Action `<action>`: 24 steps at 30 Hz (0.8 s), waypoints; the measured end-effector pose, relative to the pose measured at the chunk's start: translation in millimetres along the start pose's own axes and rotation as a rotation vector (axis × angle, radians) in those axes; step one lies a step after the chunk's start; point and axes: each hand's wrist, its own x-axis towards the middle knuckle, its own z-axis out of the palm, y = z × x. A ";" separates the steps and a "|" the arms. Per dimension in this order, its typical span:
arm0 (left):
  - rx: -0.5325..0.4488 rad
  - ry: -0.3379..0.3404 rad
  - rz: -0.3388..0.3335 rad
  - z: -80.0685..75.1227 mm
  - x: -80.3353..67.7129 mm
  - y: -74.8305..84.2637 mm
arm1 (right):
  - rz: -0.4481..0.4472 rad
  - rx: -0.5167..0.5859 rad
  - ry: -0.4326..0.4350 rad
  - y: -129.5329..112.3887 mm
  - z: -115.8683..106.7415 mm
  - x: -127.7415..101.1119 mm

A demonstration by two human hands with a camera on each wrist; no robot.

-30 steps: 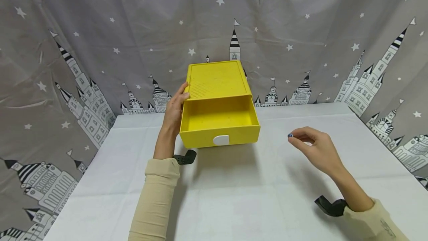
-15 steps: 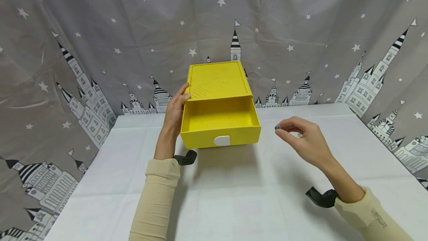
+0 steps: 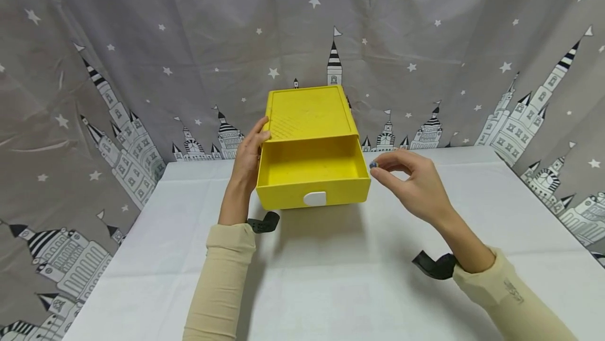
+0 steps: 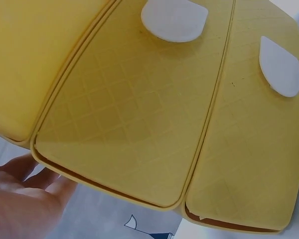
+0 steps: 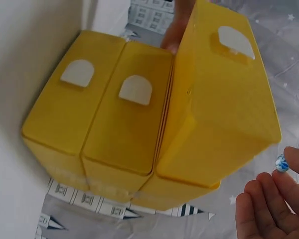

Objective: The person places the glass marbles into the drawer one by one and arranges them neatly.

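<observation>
The right hand (image 3: 416, 183) pinches a small blue bead (image 3: 373, 164) just beside the open drawer (image 3: 312, 173); the left hand (image 3: 248, 154) rests flat against the drawer's left side.

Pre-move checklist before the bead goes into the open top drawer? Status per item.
1. Top drawer pulled out: ok.
2. Drawer floor free of other items: ok in the head view.
3. Right hand pinches the small blue bead at its fingertips: ok.
4. Bead above the drawer opening: not ok, it sits just outside the drawer's right wall.
5. Left hand rests on the left side of the yellow drawer unit: ok.
6. Two lower drawers shut: ok in the right wrist view.
</observation>
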 end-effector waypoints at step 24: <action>-0.017 0.012 -0.011 0.2 0.1 1.6 | -0.090 0.049 0.019 -8.1 24.5 23.4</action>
